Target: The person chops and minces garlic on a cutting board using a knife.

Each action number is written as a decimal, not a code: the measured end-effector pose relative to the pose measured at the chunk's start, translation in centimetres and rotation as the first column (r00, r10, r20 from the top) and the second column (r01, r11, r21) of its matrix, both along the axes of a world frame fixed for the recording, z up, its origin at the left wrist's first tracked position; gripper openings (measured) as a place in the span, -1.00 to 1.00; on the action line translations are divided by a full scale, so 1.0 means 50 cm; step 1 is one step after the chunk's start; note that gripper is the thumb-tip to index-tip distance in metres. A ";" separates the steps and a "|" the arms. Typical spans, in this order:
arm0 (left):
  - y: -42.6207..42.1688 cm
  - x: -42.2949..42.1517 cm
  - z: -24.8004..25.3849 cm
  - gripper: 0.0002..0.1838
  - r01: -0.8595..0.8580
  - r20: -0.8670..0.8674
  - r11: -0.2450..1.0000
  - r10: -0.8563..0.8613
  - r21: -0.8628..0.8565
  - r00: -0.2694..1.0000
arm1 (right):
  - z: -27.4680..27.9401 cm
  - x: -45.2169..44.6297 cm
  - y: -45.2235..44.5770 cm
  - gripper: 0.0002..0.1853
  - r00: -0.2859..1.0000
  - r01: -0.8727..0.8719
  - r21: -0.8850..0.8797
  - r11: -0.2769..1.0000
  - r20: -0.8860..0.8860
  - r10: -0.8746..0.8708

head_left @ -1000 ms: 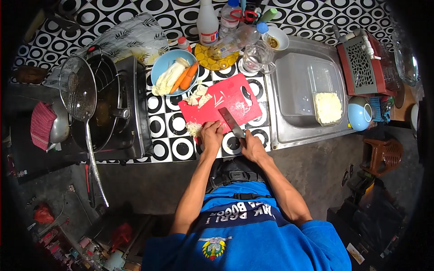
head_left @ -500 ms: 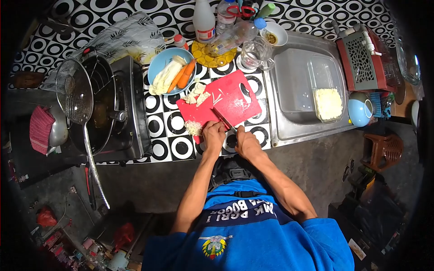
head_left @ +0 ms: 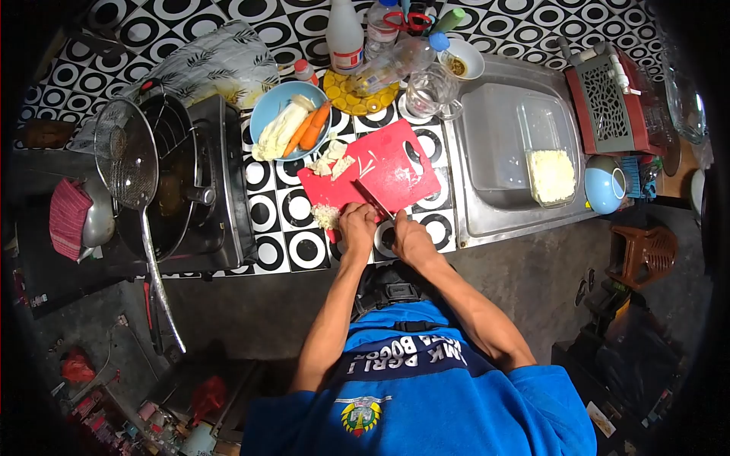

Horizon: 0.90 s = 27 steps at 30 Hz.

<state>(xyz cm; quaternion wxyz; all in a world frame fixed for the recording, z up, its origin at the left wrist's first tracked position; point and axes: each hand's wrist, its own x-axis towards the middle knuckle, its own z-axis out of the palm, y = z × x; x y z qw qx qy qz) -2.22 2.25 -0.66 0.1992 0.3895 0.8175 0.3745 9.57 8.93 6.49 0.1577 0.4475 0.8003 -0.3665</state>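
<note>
My right hand (head_left: pixel 413 239) is wrapped round the handle of a knife (head_left: pixel 373 197), whose blade slants up and left across the red cutting board (head_left: pixel 391 148). Close to the blade on its left side, my left hand (head_left: pixel 357 225) presses down with curled fingers near the board's front edge. Whatever lies under those fingers is hidden. A small heap of finely chopped pale pieces (head_left: pixel 325 216) sits just left of that hand. Farther up the board are larger whitish chunks (head_left: pixel 332 160) and a few thin pale strips.
Behind the board, a blue plate (head_left: pixel 262 114) holds carrots (head_left: pixel 315 125) and a pale leafy vegetable (head_left: pixel 283 131). A stove with a wok and a strainer (head_left: pixel 125 163) stands left. At right, a sink (head_left: pixel 487 213) holds a clear container of pale shreds (head_left: pixel 551 175). Bottles and a glass mug (head_left: pixel 432 95) stand behind.
Both hands and the knife have shifted very slightly to the left. The chopped heap and the other food look the same.
</note>
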 end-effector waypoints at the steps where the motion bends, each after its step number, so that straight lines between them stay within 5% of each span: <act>1: 0.003 0.000 0.002 -0.91 0.016 -0.001 1.000 -0.016 -0.004 1.000 | -0.013 0.004 -0.005 -0.43 1.000 0.005 0.001 1.000 0.009 -0.005; 11: 0.011 0.009 0.010 -0.89 0.022 -0.085 0.998 -0.026 -0.053 0.996 | -0.066 0.011 -0.017 -0.56 0.993 0.075 0.004 0.997 -0.097 -0.074; 27: 0.010 0.019 0.007 -0.87 0.000 -0.121 0.992 -0.015 -0.123 0.993 | -0.055 -0.001 -0.019 -0.44 0.988 0.076 -0.010 0.997 -0.134 -0.076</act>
